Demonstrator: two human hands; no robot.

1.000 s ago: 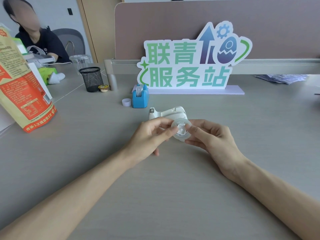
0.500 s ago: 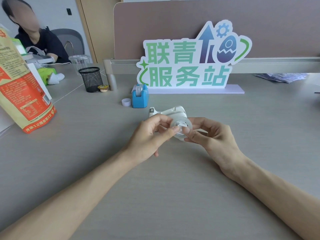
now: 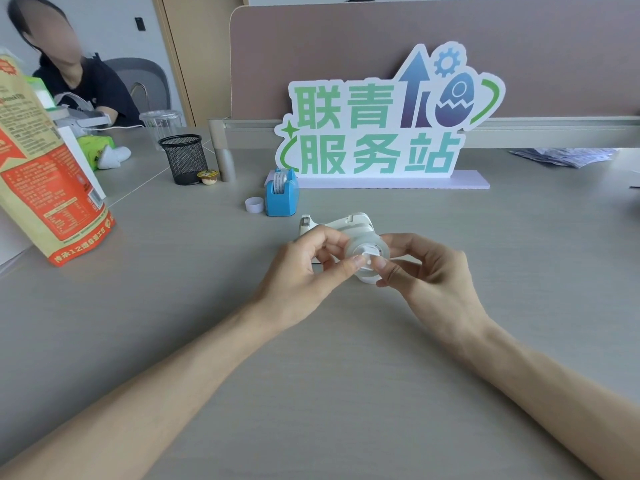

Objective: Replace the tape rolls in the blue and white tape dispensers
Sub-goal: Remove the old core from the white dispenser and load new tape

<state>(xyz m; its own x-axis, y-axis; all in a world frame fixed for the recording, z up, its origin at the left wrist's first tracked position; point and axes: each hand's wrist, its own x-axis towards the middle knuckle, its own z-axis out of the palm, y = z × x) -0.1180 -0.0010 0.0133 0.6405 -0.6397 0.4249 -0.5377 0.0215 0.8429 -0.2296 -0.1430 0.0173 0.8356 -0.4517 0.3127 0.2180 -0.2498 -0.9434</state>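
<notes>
Both pinching the clear tape roll (image 3: pixel 367 255) — left hand (image 3: pixel 304 268) at its left edge, right hand (image 3: pixel 427 271) at its hub, just in front of the white dispenser (image 3: pixel 349 225). Blue dispenser (image 3: pixel 281 195) farther back, already loaded, empty core (image 3: pixel 254 205) beside it. Risks, as a judgement: slipping from thin fingertip grips onto the table (image 3: pixel 346 375); seating the hub crooked so it jams; sticking the loose tape end to itself — too clear to spot here.

On the white cut-out standing sign (image 3: pixel 377 133) with green lettering I read "联青" above "服务站". On the red and tan foil snack bag (image 3: pixel 45 174), along its bottom edge, I make out "12"; the rest is too small.
</notes>
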